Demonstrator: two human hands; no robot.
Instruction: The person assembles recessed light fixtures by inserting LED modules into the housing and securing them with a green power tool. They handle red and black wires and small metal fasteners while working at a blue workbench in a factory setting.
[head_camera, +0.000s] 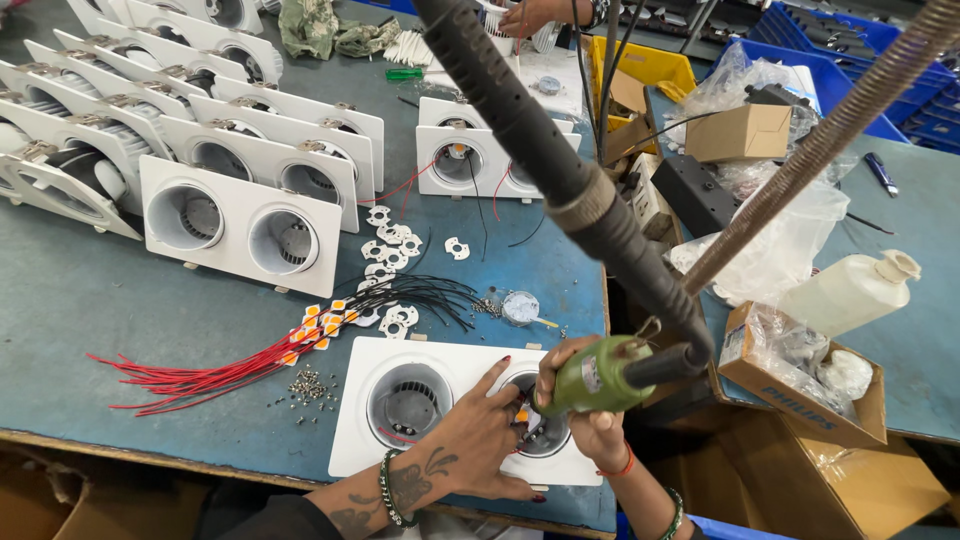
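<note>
We work at a blue bench (80, 300), where a white twin downlight housing (352, 400) lies flat at the near edge. Our left hand (480, 430) rests on it, fingers spread and pressing down between its two round wells. Our right hand (590, 400) is clenched around a green powered screwdriver (592, 375), its tip down in the right well. The housing looks rigid but light, apt to slide unless pinned; the flat face and outer edges seem the safest hold, clear of the finned parts inside. Red and black wire leads (250, 360) and loose screws (310, 385) lie just beside it.
</note>
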